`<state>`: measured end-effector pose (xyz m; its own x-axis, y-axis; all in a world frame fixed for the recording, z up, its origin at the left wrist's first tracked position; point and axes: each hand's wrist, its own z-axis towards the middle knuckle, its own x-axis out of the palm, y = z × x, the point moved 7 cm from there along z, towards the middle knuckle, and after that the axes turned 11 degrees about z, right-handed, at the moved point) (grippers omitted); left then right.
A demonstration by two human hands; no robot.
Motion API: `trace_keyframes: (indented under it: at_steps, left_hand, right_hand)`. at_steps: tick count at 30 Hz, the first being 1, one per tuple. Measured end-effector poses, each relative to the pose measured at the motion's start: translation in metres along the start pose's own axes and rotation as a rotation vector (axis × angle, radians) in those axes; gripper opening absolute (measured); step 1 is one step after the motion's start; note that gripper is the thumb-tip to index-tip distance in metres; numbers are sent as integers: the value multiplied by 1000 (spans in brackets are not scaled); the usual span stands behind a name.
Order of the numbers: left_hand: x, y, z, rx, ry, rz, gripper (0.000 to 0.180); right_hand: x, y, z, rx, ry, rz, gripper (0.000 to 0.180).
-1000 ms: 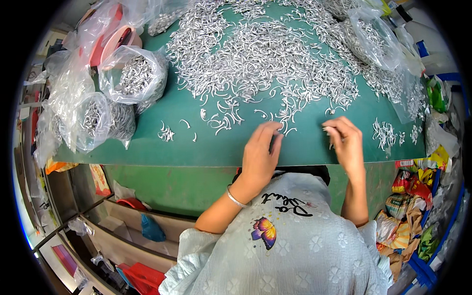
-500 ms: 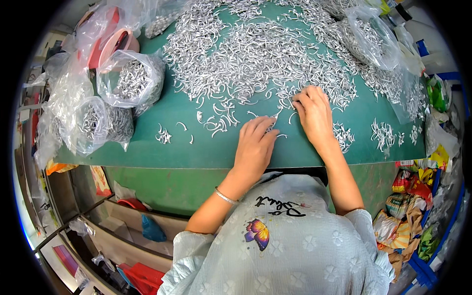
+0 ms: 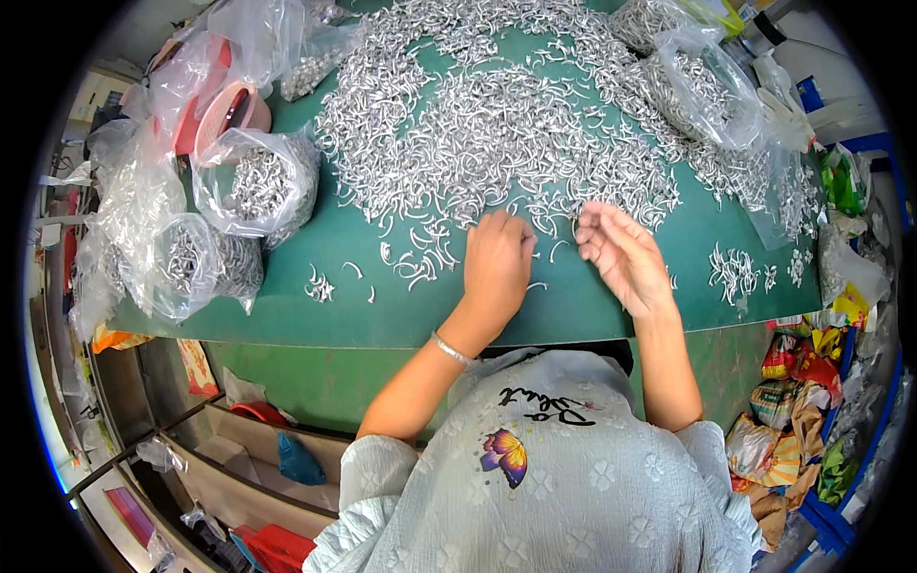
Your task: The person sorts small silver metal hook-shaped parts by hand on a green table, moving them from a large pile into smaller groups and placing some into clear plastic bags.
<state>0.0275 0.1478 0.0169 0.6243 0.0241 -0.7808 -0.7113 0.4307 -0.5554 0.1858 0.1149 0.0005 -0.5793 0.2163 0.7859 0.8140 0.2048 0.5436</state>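
Note:
A broad heap of small curved silver-grey metal pieces (image 3: 497, 124) covers the far and middle part of the green tabletop (image 3: 401, 320). At the heap's near edge my left hand (image 3: 499, 258) is closed, back upward, fingers curled under; what they hold is hidden. To its right my right hand (image 3: 626, 260) is turned partly palm up, fingers bent together with the thumb. Whatever lies at its fingertips is too small to make out. Loose curved pieces (image 3: 428, 250) are scattered left of my left hand, and a few lie between the hands.
Clear plastic bags of metal pieces (image 3: 263, 181) stand at the left, beside a pink container (image 3: 250, 107). Another filled bag (image 3: 707, 91) lies at the far right. Small piles (image 3: 734, 275) sit near the right front edge. Colourful packets (image 3: 783, 392) fill a rack at the right.
My right hand has drawn back from the heap toward me and turned its palm partly up. My left hand has moved slightly forward and its fingers have curled in.

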Motion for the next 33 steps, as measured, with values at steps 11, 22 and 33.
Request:
trace_keyframes:
  at_steps: [11,22,33]
  left_hand:
    - [-32,-7,-6,-14,-43,-181,21]
    - [-50,-10,6,-18,-87,-242,37]
    - [-39,9,11,-15,-3,-195,40]
  right_hand:
    - [19,-30,5,142,93,-305,25]
    - [27,-38,44,472,149,-8,19]
    - [142,138,315,-178,29,-76,48]
